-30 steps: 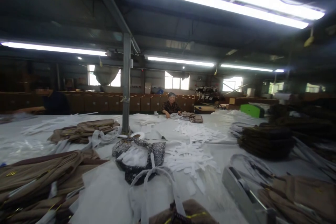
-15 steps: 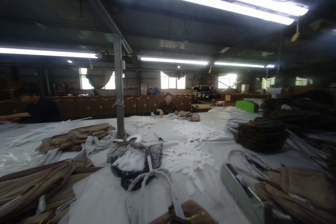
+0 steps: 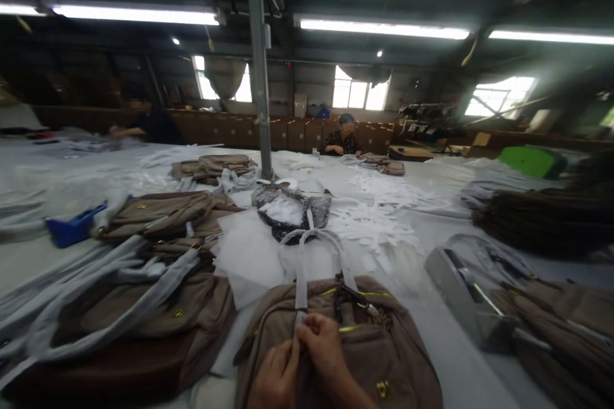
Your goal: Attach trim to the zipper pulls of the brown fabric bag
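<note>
A brown fabric bag [image 3: 403,351] with gold zips, a gold emblem and a dark tassel-like charm lies right in front of me. Its handles [image 3: 301,268], wrapped in white material, stand up from the top. At the base of the nearer handle, my right hand [image 3: 323,345] pinches the white wrapping between thumb and finger. Just below and to its left, my left hand [image 3: 275,376] is closed on the same strip, fingertips touching the right hand. The exact edge between the fingertips is too small to make out.
More brown bags [image 3: 158,307] with wrapped handles are stacked at left, near a blue holder [image 3: 77,225]. White sheets [image 3: 249,255], a black-and-silver bag of white pieces [image 3: 316,208] and scattered strips lie beyond. A grey tape dispenser [image 3: 472,300] stands at right. Two people sit across the table.
My view has tilted down and turned left, bringing more of the brown bag into sight. Both hands have come into view, gripping the wrapped handle.
</note>
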Available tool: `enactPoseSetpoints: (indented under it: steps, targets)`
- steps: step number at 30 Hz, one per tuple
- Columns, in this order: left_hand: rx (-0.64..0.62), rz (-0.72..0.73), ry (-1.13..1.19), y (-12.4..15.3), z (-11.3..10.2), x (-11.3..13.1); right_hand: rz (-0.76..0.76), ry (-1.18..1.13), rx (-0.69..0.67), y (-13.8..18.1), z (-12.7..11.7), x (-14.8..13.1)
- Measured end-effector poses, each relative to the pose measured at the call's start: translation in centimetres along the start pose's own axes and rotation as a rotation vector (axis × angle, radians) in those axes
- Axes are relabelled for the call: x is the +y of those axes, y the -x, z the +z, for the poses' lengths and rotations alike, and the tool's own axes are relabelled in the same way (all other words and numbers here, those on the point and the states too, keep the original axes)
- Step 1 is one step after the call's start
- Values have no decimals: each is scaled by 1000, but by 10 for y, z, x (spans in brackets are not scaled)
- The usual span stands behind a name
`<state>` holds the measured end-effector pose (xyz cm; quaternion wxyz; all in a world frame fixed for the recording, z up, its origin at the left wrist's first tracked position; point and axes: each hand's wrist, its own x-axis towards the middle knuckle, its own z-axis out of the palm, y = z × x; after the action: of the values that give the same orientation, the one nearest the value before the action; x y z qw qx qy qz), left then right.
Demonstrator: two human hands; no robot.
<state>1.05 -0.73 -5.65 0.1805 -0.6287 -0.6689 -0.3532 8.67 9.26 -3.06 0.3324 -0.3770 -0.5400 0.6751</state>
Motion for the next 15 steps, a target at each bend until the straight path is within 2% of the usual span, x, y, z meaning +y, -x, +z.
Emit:
enactPoseSetpoints:
  steps: [3,11,15]
  targets:
    - [-44,63,-13,4,0,-4,28,-29,-82,0,-5,-3]
    - [-21,-4,23,-9,-13,13,-133,23,-168,2,-10,-8]
    - [81,-14,11,-6,-27,-10,-88,-48,-125,1,-7,-6]
